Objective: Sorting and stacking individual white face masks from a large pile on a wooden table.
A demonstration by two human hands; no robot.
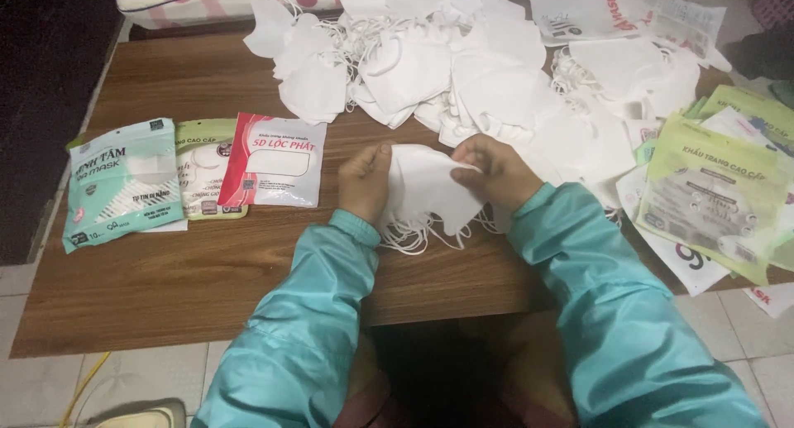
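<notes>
The person's left hand (pixel 365 182) and right hand (pixel 495 171) both grip a small stack of white face masks (pixel 426 188), held just above the middle of the wooden table (pixel 207 271), toward its near edge. The left hand clasps the stack's left end with fingers curled and thumb on top. The right hand pinches the upper right corner between thumb and fingertips. White ear loops (pixel 413 236) hang from the underside of the stack and rest on the table. Both arms wear teal jacket sleeves (pixel 314 312).

Behind the hands, along the far edge, lies a large loose heap of white masks (pixel 447 64), spreading toward the far right corner. On the left side of the table three flat packets lie in a row: a teal and white packet (pixel 120 184) nearest the left edge, a pale green and white packet (pixel 207 167) beside it, partly overlapped, and a red and white packet (pixel 275 160) next. At the right edge lies a pile of light green packets (pixel 715 188) overlapping white wrappers (pixel 686 263), some overhanging the edge. The floor (pixel 744 337) below is tiled.
</notes>
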